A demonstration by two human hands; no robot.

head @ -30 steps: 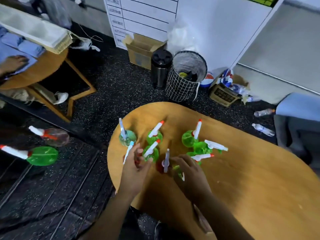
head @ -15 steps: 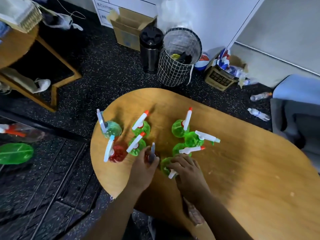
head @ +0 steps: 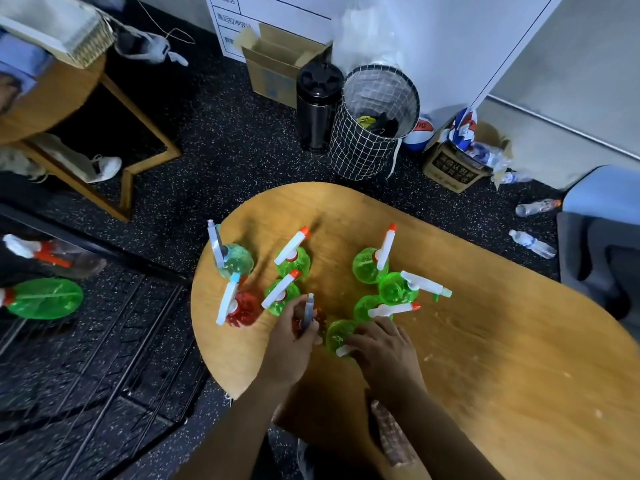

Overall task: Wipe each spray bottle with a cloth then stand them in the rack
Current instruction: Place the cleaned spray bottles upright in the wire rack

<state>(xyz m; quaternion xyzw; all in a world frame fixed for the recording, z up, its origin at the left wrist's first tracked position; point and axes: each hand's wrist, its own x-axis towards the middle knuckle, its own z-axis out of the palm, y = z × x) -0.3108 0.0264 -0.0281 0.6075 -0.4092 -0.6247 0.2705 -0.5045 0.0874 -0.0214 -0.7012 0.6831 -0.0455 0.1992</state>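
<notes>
Having left the red bottle (head: 242,308) for a grey-nozzled one (head: 307,315), the left hand (head: 291,344) now curls its grip round it while the right (head: 382,351) clasps a green bottle (head: 337,336), both on the bench (head: 485,358); wiping looks unstarted, no cloth visible.

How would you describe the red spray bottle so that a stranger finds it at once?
Look at the wooden table and its left end, where the spray bottles stand. The red spray bottle is near the left edge, just left of the left hand. Its neighbours are green; only it is plainly red, with a blue-tipped white nozzle.
</notes>
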